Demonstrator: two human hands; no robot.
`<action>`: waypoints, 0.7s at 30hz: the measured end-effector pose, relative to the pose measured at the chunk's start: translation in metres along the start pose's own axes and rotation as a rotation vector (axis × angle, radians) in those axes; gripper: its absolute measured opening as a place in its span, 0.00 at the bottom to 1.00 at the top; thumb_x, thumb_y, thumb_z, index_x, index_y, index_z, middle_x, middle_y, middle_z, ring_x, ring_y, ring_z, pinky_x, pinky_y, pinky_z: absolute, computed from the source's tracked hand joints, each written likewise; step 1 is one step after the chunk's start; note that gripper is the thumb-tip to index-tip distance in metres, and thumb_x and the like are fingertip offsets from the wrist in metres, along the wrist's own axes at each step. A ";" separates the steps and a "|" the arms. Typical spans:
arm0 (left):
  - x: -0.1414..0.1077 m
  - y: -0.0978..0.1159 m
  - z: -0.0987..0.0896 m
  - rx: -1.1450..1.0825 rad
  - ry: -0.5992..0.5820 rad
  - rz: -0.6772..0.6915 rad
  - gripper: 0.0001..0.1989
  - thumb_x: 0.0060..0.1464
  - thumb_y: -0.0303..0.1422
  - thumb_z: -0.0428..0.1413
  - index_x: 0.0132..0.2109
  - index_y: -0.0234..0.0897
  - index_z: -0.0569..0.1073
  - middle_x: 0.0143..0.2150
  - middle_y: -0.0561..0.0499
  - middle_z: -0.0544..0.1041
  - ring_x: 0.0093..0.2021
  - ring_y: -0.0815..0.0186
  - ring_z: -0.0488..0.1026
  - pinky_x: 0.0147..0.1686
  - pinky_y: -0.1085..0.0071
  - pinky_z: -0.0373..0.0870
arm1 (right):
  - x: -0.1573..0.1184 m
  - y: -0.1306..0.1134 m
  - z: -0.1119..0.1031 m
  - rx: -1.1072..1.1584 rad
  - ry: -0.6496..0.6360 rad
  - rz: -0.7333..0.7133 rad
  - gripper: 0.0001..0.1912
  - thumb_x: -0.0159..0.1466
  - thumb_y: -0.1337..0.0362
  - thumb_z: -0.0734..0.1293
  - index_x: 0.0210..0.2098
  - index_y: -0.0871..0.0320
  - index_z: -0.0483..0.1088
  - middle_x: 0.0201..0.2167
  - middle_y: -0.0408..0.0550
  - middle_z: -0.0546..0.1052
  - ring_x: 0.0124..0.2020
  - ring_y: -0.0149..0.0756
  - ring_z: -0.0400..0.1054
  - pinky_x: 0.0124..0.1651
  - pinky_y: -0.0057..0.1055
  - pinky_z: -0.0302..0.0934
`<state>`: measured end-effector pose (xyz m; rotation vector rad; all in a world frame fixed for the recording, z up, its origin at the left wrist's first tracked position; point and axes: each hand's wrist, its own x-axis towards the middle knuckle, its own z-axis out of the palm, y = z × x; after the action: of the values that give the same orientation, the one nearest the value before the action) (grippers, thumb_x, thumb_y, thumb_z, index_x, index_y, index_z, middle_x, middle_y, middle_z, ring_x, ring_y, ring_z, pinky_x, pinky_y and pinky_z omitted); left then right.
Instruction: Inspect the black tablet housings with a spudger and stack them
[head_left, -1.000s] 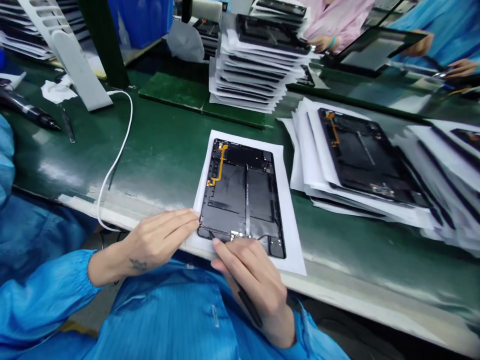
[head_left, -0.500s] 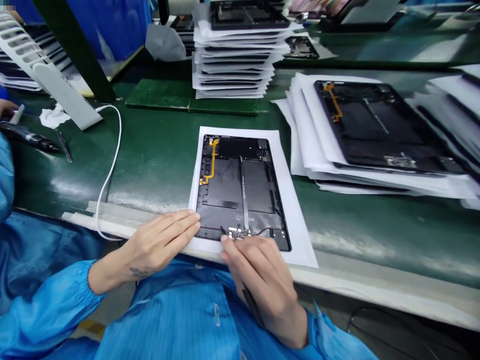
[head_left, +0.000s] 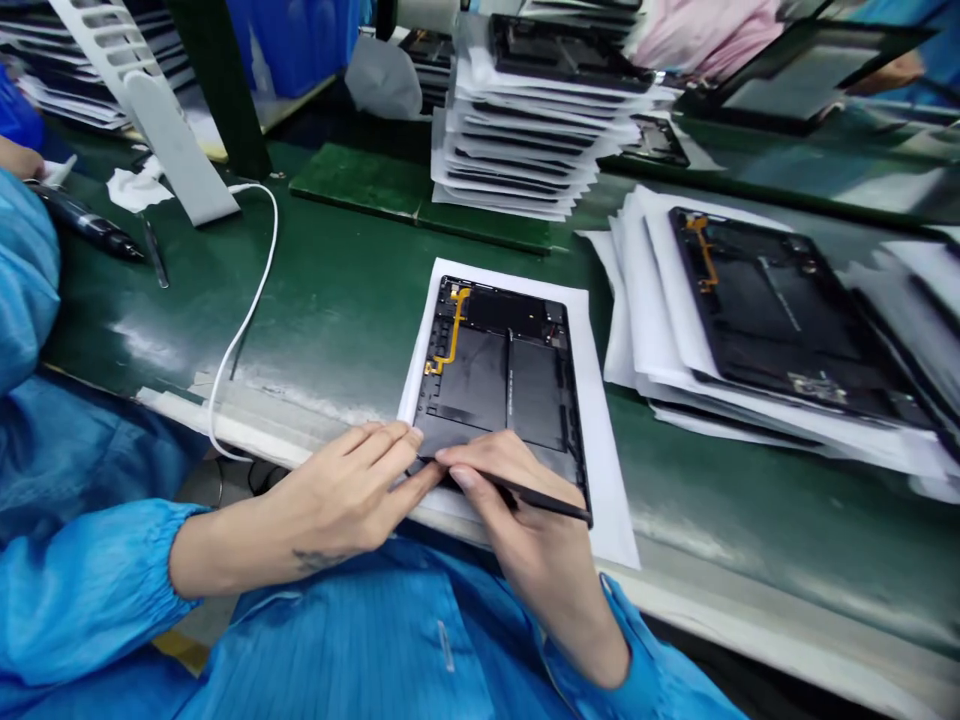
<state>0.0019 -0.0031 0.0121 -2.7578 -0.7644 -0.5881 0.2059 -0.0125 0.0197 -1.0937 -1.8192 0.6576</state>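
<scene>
Green surface under an open black casing

At the far left, a co-worker's blue sleeve reaches in beside a thick dark tool, with crumpled white tissue and a slim dark implement lying just past it. Next comes a tilted white stand, whose white cable curves down to the near edge. Behind the stand sits a blue bin.

Near the middle, the casing lies flat on a white sheet, with a yellow ribbon along its left side. The left hand has its fingers stretched together against the casing's lower left corner; whether they pinch anything, I cannot tell. The right hand grips a slim black tool over the lower edge, its fingertips meeting the left hand's forefinger; the tool's tip is hidden.

Beyond the casing rises a tall stack of dark panels and white sheets. To the right, a lower stack carries a similar casing with an orange ribbon.
</scene>
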 end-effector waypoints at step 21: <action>-0.008 -0.012 0.004 -0.113 0.167 0.039 0.15 0.69 0.22 0.45 0.49 0.25 0.76 0.50 0.41 0.82 0.50 0.57 0.80 0.47 0.66 0.80 | -0.013 0.010 -0.020 -0.061 -0.122 -0.086 0.10 0.68 0.75 0.66 0.44 0.56 0.75 0.36 0.46 0.79 0.39 0.35 0.71 0.43 0.34 0.67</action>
<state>-0.0094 0.0047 0.0069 -2.7720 -0.6573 -0.8660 0.2305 -0.0196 0.0153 -1.0279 -1.9908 0.6332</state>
